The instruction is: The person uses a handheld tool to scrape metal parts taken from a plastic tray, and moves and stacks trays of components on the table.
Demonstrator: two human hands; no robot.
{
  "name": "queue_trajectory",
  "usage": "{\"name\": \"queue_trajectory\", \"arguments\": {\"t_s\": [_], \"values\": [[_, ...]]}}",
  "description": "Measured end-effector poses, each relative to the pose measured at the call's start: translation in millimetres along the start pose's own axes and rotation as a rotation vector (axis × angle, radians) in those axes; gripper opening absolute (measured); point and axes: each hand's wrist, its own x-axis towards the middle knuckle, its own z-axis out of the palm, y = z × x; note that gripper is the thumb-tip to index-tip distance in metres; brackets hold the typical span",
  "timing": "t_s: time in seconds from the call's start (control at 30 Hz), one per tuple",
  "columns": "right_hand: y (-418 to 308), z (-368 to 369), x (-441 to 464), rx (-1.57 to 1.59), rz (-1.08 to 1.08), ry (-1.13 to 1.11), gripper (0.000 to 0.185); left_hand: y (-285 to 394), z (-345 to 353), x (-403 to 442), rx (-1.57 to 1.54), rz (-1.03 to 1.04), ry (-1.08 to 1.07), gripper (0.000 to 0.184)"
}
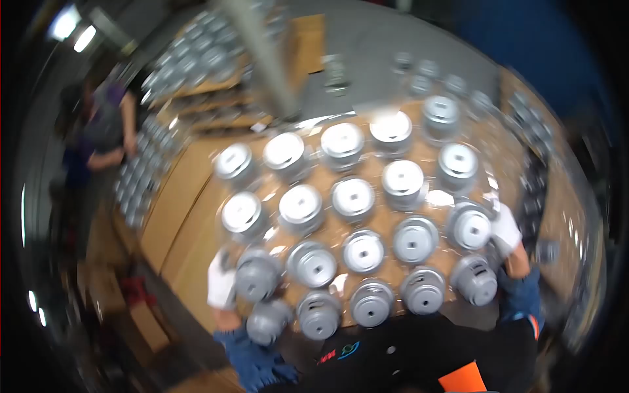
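Note:
Rows of silver round metal housings point(354, 198) sit in a clear, shiny plastic tray point(440, 198) in front of my body. They look like small motor casings with stepped tops. My left hand point(221, 283), in a white glove, grips the tray's left edge beside the nearest housings. At the right edge my right hand point(505, 229), gloved too, holds the same tray, its fingers partly hidden by the rim. Brown cardboard shows through the plastic between the housings.
Flat cardboard point(187, 190) lies to the left. Behind it stands a stack point(203, 56) of similar parts on cardboard layers, near a grey post point(262, 59). A co-worker point(98, 131) is at the far left, reaching toward more parts. Another packed box point(557, 216) is at the right.

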Motion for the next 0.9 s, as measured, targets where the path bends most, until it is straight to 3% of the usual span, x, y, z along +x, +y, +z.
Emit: {"name": "queue_trajectory", "arguments": {"t_s": [0.03,0.1,0.13,0.17,0.2,0.3,0.37,0.43,0.53,0.67,0.73,0.9], "values": [[-22,4,1,0.076,0.146,-0.076,0.039,-5,-8,2,0.073,-0.036,-0.001,0.052],[-21,10,10,-0.050,0.152,-0.148,0.038,-69,-46,16,-0.106,0.002,-0.042,0.037],[-6,19,20,-0.076,-0.052,-0.165,0.036,-85,-61,22,-0.246,-0.031,-0.081,0.029],[-3,31,27,-0.164,-0.177,-0.157,0.036,-96,-67,31,-0.258,0.032,0.066,0.048],[-5,42,30,-0.200,-0.098,-0.223,0.037,-94,-57,51,-0.235,0.052,-0.013,0.048],[12,92,48,-0.123,-0.349,-0.152,0.035,-90,-30,103,-0.189,0.073,-0.183,0.047],[4,115,53,-0.118,-0.336,-0.208,0.035,-89,-13,129,-0.162,0.073,-0.265,0.047],[-13,155,63,-0.085,-0.268,-0.317,0.047,-92,-22,159,-0.150,0.054,-0.316,0.046],[-16,198,71,-0.162,-0.312,-0.385,0.046,-107,-25,177,-0.139,0.041,-0.331,0.046],[-6,260,90,-0.149,-0.278,-0.438,0.046,-144,-52,180,-0.151,0.010,-0.261,0.045],[-10,279,99,-0.183,-0.158,-0.520,0.046,-163,-68,179,-0.165,-0.006,-0.208,0.045],[12,338,142,-0.230,-0.183,-0.532,0.044,-202,-85,190,-0.207,-0.042,-0.114,0.044]]}}
